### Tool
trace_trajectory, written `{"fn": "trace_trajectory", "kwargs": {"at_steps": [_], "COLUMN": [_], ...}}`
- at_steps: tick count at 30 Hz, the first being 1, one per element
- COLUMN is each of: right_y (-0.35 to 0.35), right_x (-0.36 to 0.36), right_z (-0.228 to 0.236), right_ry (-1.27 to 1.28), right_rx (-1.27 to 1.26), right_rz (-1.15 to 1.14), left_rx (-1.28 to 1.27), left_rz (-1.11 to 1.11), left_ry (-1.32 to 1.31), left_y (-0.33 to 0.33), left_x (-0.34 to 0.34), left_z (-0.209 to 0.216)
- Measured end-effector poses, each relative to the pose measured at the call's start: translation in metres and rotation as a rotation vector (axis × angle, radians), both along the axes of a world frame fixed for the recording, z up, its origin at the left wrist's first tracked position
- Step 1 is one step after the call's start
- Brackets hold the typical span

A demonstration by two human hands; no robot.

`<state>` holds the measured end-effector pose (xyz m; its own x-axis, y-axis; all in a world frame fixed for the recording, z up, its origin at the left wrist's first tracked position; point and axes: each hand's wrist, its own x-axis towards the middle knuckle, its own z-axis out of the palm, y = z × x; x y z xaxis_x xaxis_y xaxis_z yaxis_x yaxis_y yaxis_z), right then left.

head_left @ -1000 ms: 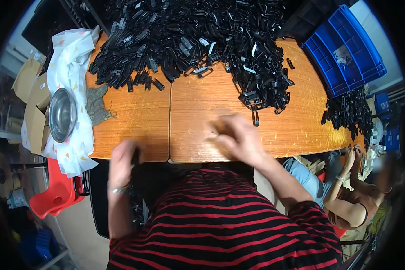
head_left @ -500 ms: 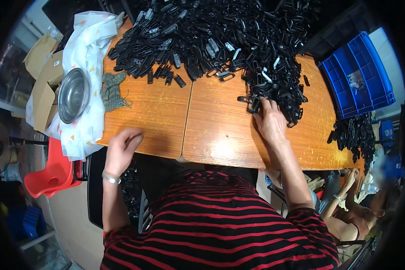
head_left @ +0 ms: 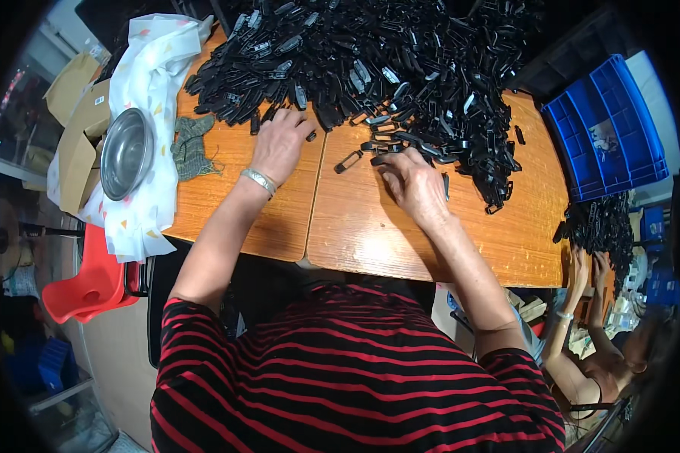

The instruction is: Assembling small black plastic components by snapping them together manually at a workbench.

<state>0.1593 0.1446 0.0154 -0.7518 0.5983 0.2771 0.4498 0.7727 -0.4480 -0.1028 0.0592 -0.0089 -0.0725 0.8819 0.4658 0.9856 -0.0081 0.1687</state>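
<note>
A large pile of small black plastic pieces [head_left: 400, 60], some shaped like oblong open frames, covers the far side of the wooden table [head_left: 347, 219]. At its front left edge my left hand [head_left: 279, 142] reaches palm down, fingers bent over a few small black blocks. What its fingertips hold is hidden. My right hand [head_left: 421, 187] lies in front of the pile with fingers curled, pinching a dark plastic piece [head_left: 379, 160] at the fingertips. Beside it, to the left, lies a loose oblong frame [head_left: 348, 161].
On the left are a metal bowl [head_left: 126, 155] on a white patterned sheet [head_left: 132, 234], a grey-green knitted cloth [head_left: 194, 147] and a cardboard box [head_left: 79, 162]. A blue crate [head_left: 604, 128] stands on the right. Another person [head_left: 582, 370] handles black pieces [head_left: 601, 226] at the lower right.
My left hand has moved from the table's near edge forward to the pile. My right hand has shifted left, and several pieces now lie spread at the pile's front middle.
</note>
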Motion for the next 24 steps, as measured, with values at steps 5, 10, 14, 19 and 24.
{"fn": "trace_trajectory", "kwargs": {"at_steps": [5,10,14,19,24], "right_y": [-0.010,-0.016,-0.022,-0.017,-0.017], "right_x": [-0.024,-0.061,-0.068,-0.062,-0.053], "right_z": [-0.002,-0.011,-0.011,-0.016,-0.007], "right_ry": [-0.027,0.012,-0.106,-0.175,0.137], "right_rx": [-0.016,-0.064,-0.004,0.028,-0.207], "right_rz": [-0.016,-0.063,-0.057,-0.093,-0.012], "left_rx": [-0.062,0.024,0.060,-0.008,-0.139], "left_rz": [0.026,0.020,0.105,0.153,0.159], "left_ry": [0.133,-0.205,-0.469,-0.816,-0.946], "left_y": [0.004,-0.008,-0.015,-0.017,-0.019], "left_x": [0.008,0.029,0.039,0.045,0.036], "left_z": [0.010,0.003,-0.011,-0.012,-0.027]}}
